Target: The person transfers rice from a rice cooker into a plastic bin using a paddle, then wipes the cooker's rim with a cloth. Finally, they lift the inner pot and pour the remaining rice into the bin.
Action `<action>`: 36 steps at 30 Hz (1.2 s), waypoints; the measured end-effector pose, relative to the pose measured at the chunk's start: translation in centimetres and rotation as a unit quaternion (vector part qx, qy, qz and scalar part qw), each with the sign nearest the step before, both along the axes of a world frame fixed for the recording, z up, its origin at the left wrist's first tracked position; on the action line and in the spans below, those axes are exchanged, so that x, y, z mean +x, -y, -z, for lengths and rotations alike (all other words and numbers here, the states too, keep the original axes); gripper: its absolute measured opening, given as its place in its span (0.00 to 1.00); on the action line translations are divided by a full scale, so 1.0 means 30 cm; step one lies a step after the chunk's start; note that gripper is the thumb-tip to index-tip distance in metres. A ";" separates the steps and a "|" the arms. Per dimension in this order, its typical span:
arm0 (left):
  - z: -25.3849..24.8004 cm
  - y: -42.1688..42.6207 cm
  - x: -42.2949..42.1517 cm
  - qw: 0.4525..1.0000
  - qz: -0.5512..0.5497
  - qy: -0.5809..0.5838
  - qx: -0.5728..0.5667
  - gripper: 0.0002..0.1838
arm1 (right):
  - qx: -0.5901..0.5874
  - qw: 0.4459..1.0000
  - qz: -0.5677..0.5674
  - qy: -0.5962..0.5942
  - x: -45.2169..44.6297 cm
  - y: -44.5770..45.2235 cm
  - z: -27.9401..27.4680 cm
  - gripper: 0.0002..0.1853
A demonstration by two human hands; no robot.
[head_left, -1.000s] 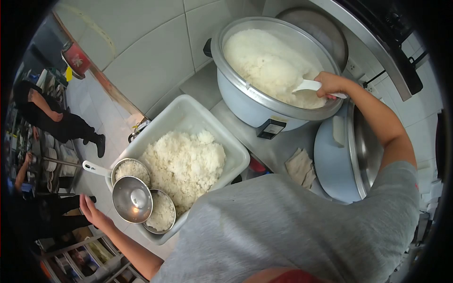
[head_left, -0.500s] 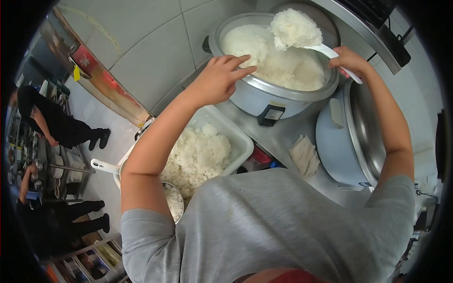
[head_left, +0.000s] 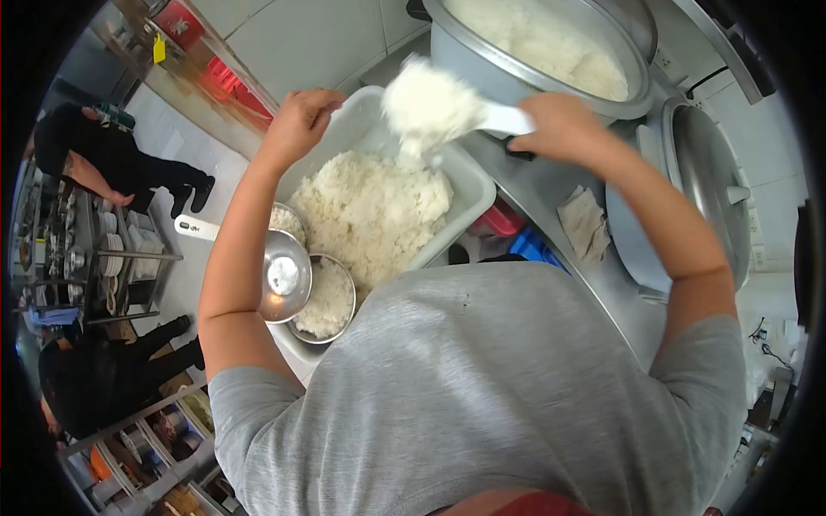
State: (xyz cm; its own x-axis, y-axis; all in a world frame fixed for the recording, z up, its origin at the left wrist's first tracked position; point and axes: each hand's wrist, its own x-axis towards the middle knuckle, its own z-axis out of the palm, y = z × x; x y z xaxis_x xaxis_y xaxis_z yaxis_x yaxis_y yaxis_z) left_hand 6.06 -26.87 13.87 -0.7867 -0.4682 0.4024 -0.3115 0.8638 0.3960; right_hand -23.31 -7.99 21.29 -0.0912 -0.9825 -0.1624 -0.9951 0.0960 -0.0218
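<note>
My right hand (head_left: 561, 127) is closed round the handle of a white rice paddle (head_left: 506, 119). A big clump of rice (head_left: 430, 103) sits on the paddle, over the back part of a white tub (head_left: 469, 176). Loose rice (head_left: 370, 211) is heaped in that tub. At the tub's back left edge is my left hand (head_left: 303, 120), its fingers curled; whether anything is in them is hidden. An empty metal bowl (head_left: 285, 273) and a bowl of rice (head_left: 329, 301) stand at the tub's near left side. Behind, the cooker (head_left: 508, 73) holds more rice.
A second cooker (head_left: 632, 224) with a metal lid (head_left: 707, 172) stands at the right. A folded cloth (head_left: 584, 225) lies on the steel counter (head_left: 615, 297). Two people in dark clothes (head_left: 112, 150) stand at the left near shelves with plates (head_left: 114, 249).
The paddle with its rice clump has moved from above the cooker to above the tub. My left hand has gone from the cooker's rim to the tub's edge, its fingers now curled.
</note>
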 end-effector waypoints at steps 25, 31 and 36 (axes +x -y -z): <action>0.414 0.330 -0.090 0.985 -0.123 0.122 -0.011 0.18 | 0.222 0.950 0.063 -0.212 -0.785 0.205 -0.172 0.12; 0.475 0.390 -0.133 0.954 -0.153 0.223 0.130 0.28 | 0.325 0.941 0.099 0.001 -0.933 0.265 -0.082 0.11; 0.444 0.372 -0.157 0.939 -0.173 0.234 0.183 0.26 | 0.292 0.955 0.050 -0.005 -0.899 0.261 -0.069 0.09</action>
